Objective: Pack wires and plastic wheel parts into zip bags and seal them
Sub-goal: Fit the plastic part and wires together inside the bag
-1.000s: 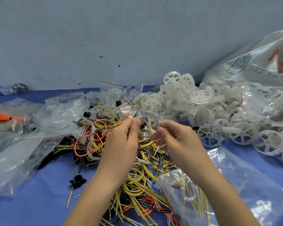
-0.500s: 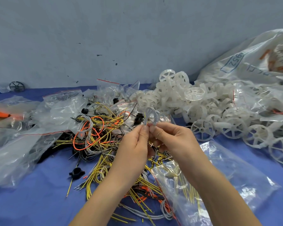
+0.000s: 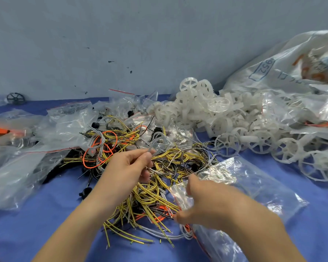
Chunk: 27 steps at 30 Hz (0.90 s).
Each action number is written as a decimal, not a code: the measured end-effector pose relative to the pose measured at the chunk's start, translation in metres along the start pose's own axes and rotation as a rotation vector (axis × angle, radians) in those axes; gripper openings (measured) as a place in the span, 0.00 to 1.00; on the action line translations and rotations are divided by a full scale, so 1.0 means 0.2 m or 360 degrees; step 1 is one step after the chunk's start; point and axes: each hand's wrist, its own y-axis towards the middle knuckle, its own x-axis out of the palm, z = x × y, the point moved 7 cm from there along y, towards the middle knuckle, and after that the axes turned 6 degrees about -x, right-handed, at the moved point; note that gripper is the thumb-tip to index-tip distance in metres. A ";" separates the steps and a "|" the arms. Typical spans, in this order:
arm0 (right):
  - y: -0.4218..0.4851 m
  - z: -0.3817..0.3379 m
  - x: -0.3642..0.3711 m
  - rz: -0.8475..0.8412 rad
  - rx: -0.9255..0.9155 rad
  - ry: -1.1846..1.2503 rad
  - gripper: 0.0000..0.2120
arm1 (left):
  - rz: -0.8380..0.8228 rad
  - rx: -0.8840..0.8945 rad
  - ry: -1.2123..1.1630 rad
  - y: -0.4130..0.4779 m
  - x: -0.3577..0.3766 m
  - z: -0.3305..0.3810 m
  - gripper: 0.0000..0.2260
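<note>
A tangle of yellow, black, orange and white wires (image 3: 133, 167) lies in the middle of the blue table. My left hand (image 3: 129, 169) pinches a small coil of white wire (image 3: 157, 146) above the pile. My right hand (image 3: 203, 203) has dropped to the near right and grips the mouth edge of a clear zip bag (image 3: 240, 188) that lies flat and holds some wires. A heap of white plastic wheels (image 3: 225, 118) sits behind, to the right.
Empty and filled clear zip bags (image 3: 45, 133) spread over the left side. A large white sack (image 3: 284, 65) leans against the wall at right. A dark wheel (image 3: 16, 98) and a bottle stand at far left. Small black parts (image 3: 85, 191) lie loose.
Both hands held the white wire coil together; now my right hand has let go and moved down to the zip bag's mouth. My left hand keeps the coil.
</note>
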 end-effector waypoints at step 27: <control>0.11 -0.04 -0.25 0.1005 -0.0297 0.0894 0.06 | -0.0728 -0.0090 0.0655 -0.08 0.29 0.03 0.13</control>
